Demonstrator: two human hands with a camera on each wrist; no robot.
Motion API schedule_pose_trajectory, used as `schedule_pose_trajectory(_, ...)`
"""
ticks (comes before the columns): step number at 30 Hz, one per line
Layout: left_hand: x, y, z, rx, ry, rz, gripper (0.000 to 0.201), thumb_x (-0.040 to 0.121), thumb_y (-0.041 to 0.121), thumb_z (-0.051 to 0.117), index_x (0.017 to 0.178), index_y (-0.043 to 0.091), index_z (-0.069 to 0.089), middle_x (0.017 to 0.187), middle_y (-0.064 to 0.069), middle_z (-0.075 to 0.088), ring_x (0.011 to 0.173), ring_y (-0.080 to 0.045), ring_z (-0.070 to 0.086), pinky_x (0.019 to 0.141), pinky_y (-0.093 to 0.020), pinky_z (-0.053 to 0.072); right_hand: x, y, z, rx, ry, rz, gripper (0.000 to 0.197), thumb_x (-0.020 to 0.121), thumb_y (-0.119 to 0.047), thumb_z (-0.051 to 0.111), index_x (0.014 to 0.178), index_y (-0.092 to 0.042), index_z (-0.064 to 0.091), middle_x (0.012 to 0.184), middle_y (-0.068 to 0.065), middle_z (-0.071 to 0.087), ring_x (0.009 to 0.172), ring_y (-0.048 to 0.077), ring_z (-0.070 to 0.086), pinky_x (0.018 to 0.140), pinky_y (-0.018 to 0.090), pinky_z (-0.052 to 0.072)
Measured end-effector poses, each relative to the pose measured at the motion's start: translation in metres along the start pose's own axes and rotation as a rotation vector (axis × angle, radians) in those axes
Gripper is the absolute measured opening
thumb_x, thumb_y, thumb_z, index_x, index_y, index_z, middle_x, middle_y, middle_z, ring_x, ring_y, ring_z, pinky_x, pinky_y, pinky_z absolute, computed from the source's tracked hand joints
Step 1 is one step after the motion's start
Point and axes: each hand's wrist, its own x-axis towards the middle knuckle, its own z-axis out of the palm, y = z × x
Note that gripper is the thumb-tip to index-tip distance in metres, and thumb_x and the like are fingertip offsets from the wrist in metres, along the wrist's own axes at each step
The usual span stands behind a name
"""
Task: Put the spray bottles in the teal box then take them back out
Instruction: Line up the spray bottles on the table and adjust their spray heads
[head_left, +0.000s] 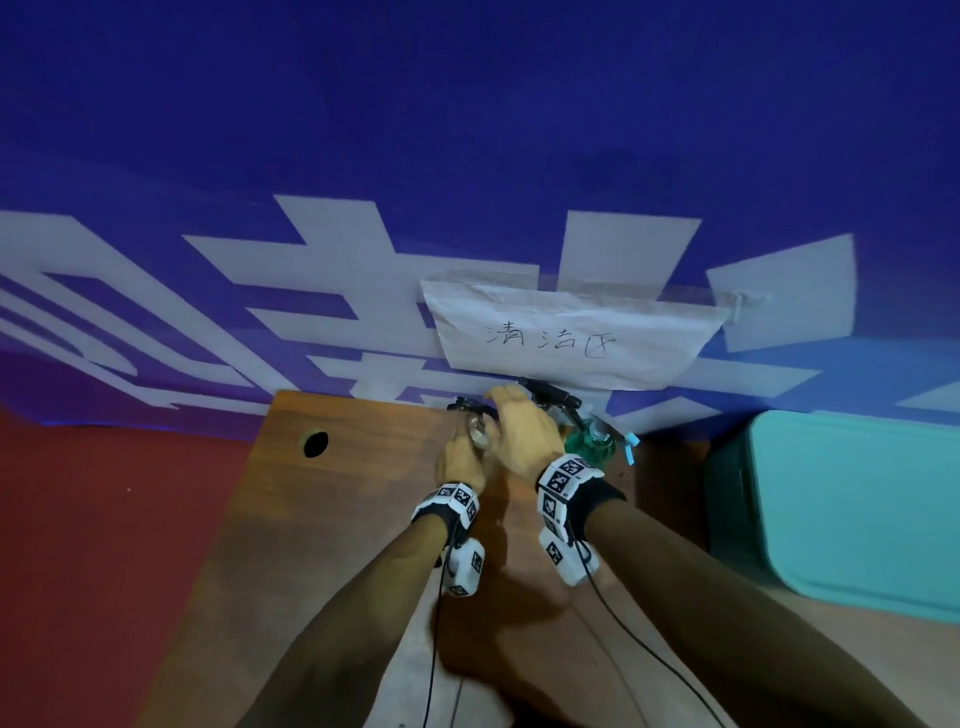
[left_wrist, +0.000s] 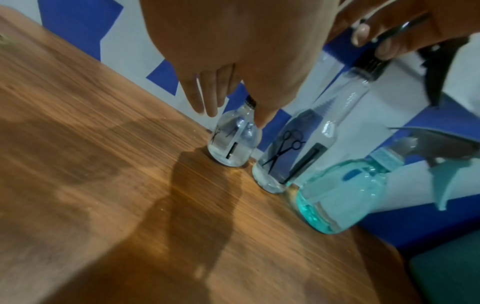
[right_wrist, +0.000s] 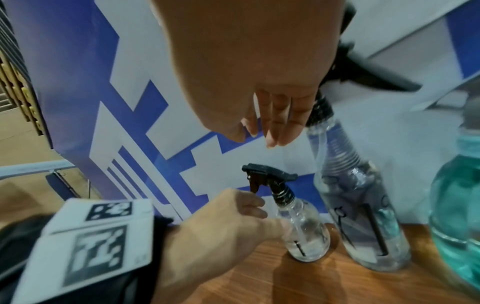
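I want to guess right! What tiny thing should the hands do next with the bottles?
Probably lift the small bottle: the left hand already grips it, while all three bottles stand on the table and the teal box waits at the right.

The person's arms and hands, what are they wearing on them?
Both hands are bare, no gloves or sleeves. The left wrist and the right wrist each carry a black band covered in white blocks printed with black square markers. A white marker-tagged module hangs under each forearm, with a thin black cable trailing back.
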Motion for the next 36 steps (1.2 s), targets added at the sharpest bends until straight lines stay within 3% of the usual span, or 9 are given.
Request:
schedule_pose_trajectory(3,-0.031,0.009,-0.01,-0.025,0.06,0.065,0.051,0.089,0.018,0.068,0.137,0.013,0.051,0.121,-0.014,0.066,0.112,-0.033,0.062,0.097,-0.043,0.052,-0.021,0.003,-0.024,0.016,0.102,-0.018,0.02,0.097,-0.028,0.051,0.115,-0.019,0.056,0.112,0.002,0.057,0.094,0.025,0.063,0.076,0.041,0.055)
schedule_pose_trajectory(7,-0.057,0.026,-0.022,-0.063,0.094,0.158,0.039,0.088,0.01,0.066,0.126,0.013,0.058,0.119,-0.01,0.068,0.112,-0.03,0.064,0.098,-0.039,0.052,-0.052,0.011,-0.049,0.062,0.171,0.016,0.011,0.096,-0.029,0.052,0.103,-0.022,0.056,0.102,0.0,0.058,0.085,0.024,0.064,0.071,0.04,0.056)
schedule_pose_trajectory(12,-0.086,0.062,-0.042,-0.076,0.057,0.273,0.033,0.089,0.022,0.074,0.118,0.014,0.062,0.11,-0.003,0.07,0.101,-0.02,0.065,0.092,-0.036,0.054,-0.097,0.027,-0.076,0.088,0.225,0.072,0.014,0.097,-0.03,0.053,0.103,-0.019,0.059,0.102,0.005,0.066,0.087,0.026,0.066,0.072,0.037,0.054)
schedule_pose_trajectory(15,-0.1,0.08,-0.044,-0.054,0.061,0.329,0.033,0.089,0.019,0.073,0.118,0.009,0.06,0.106,-0.005,0.069,0.097,-0.02,0.065,0.09,-0.033,0.054,-0.12,0.039,-0.084,0.097,0.232,0.097,0.013,0.095,-0.03,0.056,0.102,-0.019,0.059,0.1,0.005,0.067,0.087,0.027,0.067,0.073,0.039,0.055)
schedule_pose_trajectory(17,-0.11,0.09,-0.04,-0.023,0.053,0.34,0.032,0.09,0.017,0.072,0.118,0.01,0.059,0.101,-0.002,0.067,0.093,-0.019,0.065,0.087,-0.031,0.054,-0.134,0.049,-0.089,0.105,0.227,0.1,0.015,0.094,-0.03,0.057,0.104,-0.019,0.058,0.102,0.005,0.066,0.089,0.026,0.065,0.074,0.04,0.055)
schedule_pose_trajectory(21,-0.132,0.102,-0.029,0.06,0.056,0.338,0.036,0.087,0.027,0.074,0.119,0.017,0.059,0.094,0.008,0.063,0.094,-0.019,0.066,0.092,-0.04,0.055,-0.155,0.068,-0.101,0.11,0.215,0.094,0.018,0.095,-0.03,0.058,0.11,-0.02,0.057,0.109,0.006,0.064,0.094,0.026,0.065,0.077,0.04,0.055)
schedule_pose_trajectory(28,-0.156,0.101,-0.026,0.089,0.117,0.269,0.036,0.084,0.029,0.075,0.116,0.02,0.06,0.093,0.009,0.067,0.093,-0.018,0.067,0.088,-0.039,0.057,-0.17,0.074,-0.105,0.124,0.112,0.038,0.022,0.093,-0.028,0.06,0.112,-0.019,0.056,0.105,0.005,0.065,0.092,0.027,0.065,0.078,0.041,0.055)
schedule_pose_trajectory(32,-0.162,0.091,-0.031,0.062,0.109,0.228,0.035,0.083,0.03,0.076,0.113,0.023,0.06,0.1,0.005,0.07,0.092,-0.018,0.069,0.086,-0.038,0.059,-0.165,0.073,-0.098,0.115,0.066,0.042,0.023,0.091,-0.026,0.062,0.112,-0.02,0.053,0.107,0.005,0.065,0.096,0.027,0.065,0.08,0.039,0.055)
schedule_pose_trajectory(36,-0.155,0.086,-0.036,0.052,0.067,0.21,0.035,0.083,0.028,0.078,0.112,0.023,0.059,0.096,0.006,0.069,0.089,-0.017,0.069,0.086,-0.039,0.059,-0.157,0.071,-0.091,0.125,0.033,0.077,0.027,0.091,-0.024,0.063,0.116,-0.02,0.052,0.111,0.004,0.065,0.101,0.026,0.065,0.083,0.037,0.055)
